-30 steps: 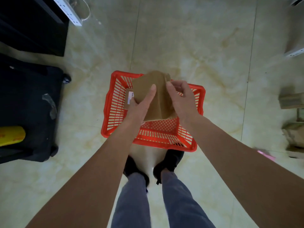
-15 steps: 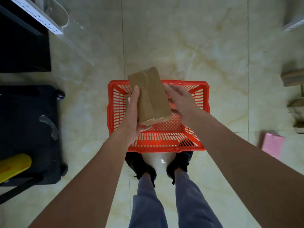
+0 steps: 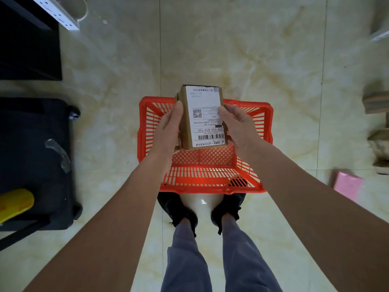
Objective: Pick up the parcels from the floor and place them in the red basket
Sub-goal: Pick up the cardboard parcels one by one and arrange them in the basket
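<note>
Parcel over red basket.
Flat cardboard box, white printed label up; left hand and right hand clamp its long edges above lattice-walled plastic.

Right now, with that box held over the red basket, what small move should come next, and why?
Probably lower the parcel straight down and let go. Both the left hand and the right hand hold it by its sides directly above the red basket, whose mesh floor below looks bare, so nothing seems to block it.
</note>
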